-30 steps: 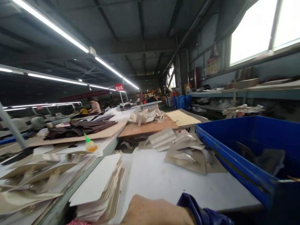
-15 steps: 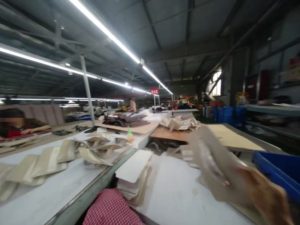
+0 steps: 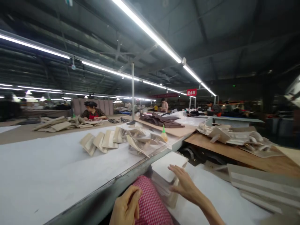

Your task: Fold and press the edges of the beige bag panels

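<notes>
My right hand reaches over a stack of white cards with rounded corners. Its fingers are stretched out and its thumb is apart, at the stack's right side; I cannot tell whether it touches. My left hand is closed in front of the red-and-white checked fabric by my body, with nothing visible in its curled fingers. To the right, grey-beige panels with pale strips lie on the white worktop.
Across the worktop edge, beige folded pieces lie in a row by a bottle with a green tip. More beige pieces heap on a brown board. Dark pieces lie behind. A person sits at the far left.
My view has swung left. My right hand has let go of the grey-beige panel at the right and come across to the white card stack. My left hand has come into view.
</notes>
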Demonstrator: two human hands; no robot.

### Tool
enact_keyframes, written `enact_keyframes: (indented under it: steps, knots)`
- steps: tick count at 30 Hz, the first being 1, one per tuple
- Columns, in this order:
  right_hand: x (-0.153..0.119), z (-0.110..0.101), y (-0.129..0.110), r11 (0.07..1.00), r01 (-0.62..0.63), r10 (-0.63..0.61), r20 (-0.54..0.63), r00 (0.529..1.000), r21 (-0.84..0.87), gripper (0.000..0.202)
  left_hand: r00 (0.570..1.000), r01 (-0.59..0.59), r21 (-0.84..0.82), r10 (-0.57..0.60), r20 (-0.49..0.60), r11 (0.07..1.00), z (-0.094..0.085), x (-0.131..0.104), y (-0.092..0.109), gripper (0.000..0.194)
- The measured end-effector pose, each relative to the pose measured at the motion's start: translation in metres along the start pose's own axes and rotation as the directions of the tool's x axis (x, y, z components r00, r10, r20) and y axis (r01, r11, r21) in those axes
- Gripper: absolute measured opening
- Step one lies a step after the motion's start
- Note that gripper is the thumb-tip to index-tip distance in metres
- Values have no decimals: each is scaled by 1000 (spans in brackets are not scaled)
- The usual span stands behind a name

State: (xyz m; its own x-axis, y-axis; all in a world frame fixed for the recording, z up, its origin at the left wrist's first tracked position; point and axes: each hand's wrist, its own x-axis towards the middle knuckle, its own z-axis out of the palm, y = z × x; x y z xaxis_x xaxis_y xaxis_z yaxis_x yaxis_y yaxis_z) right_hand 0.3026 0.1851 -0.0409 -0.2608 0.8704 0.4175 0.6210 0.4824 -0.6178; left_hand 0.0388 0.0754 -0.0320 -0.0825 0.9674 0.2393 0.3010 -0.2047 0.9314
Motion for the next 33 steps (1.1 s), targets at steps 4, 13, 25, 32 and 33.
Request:
enact_keyframes:
  steps: [4, 13, 25, 32, 33]
  knots:
    - [14, 13, 15, 998, 34, -31, 40, 999, -59, 46, 990, -41, 157, 62, -129, 987, -41, 43, -11, 30]
    - [30, 13, 62, 997, 66, -66, -10, 998, -26, 46, 885, 171, 433, 55, -463, 885, -115, 161, -21, 32]
    - [28, 23, 73, 996, 70, -62, -131, 989, 60, 59, 470, 592, 51, -293, -833, 805, -196, 230, -69, 44]
    - [24, 25, 67, 992, 100, -83, -201, 976, 74, 43, 511, 572, 44, -314, -800, 819, -210, 245, -79, 38]
    - [24, 25, 67, 991, 108, -90, -209, 974, 75, 40, 514, 573, 55, -307, -801, 818, -214, 242, -79, 36]
